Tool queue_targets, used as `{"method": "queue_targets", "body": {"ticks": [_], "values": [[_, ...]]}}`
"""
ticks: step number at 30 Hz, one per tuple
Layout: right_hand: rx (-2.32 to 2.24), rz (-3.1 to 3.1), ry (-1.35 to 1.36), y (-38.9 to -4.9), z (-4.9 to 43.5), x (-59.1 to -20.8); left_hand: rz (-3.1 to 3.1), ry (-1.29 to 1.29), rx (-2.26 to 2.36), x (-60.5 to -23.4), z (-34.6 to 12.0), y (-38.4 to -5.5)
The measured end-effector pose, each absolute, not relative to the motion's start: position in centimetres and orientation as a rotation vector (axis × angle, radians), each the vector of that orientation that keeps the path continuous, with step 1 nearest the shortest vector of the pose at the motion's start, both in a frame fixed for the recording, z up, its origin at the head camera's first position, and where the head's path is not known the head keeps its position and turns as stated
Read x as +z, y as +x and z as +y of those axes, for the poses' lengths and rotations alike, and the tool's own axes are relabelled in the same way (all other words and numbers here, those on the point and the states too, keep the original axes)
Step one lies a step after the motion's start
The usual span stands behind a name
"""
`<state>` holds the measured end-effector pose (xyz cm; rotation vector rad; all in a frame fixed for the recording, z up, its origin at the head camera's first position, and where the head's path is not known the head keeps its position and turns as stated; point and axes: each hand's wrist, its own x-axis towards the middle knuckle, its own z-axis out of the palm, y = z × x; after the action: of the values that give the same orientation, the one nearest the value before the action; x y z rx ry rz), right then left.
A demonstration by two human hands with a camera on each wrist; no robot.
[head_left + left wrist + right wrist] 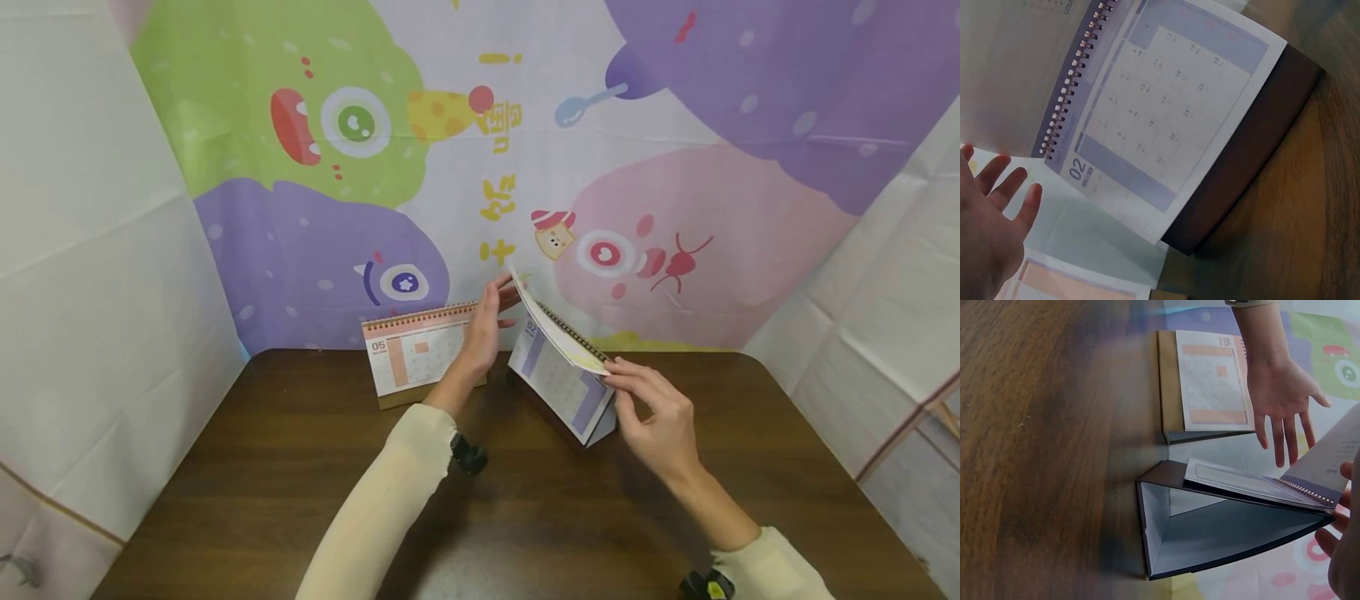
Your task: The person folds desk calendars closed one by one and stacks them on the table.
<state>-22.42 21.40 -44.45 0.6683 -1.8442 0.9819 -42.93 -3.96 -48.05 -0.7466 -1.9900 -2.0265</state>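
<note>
A desk calendar [558, 375] with a dark base stands angled on the table, showing page 02 with purple blocks. Its upper page [1004, 75] is lifted away from the spiral binding [1075, 81]. My left hand [483, 329] is at that page's far left edge, its fingers [1291, 440] extended. At the page's right corner, by the binding's end, my right hand [660, 417] holds the page with its fingertips; the right wrist view shows this hand [1344, 550] only in part. Behind my left wrist stands a second calendar [412, 358], with an orange-marked page 05 and a tan base.
Both calendars stand toward the back of the dark wooden table [540, 533]. A cloth backdrop [465, 275] printed with cartoon monsters hangs right behind them. White cloth walls [90, 208] flank the table on either side.
</note>
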Motion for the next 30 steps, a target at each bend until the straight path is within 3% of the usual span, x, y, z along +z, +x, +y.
{"method": "queue_targets", "body": {"ticks": [19,30], "values": [[0.981,-1.859,0.674,-22.4,21.3,-45.2,-1.992,-0.701,-2.085,-50.2,-6.3,-41.7],[0.985,-1.854,0.699,-22.4,21.2,-45.4,-2.23,-0.391,-1.845,-48.7,-6.4,-39.0]]}}
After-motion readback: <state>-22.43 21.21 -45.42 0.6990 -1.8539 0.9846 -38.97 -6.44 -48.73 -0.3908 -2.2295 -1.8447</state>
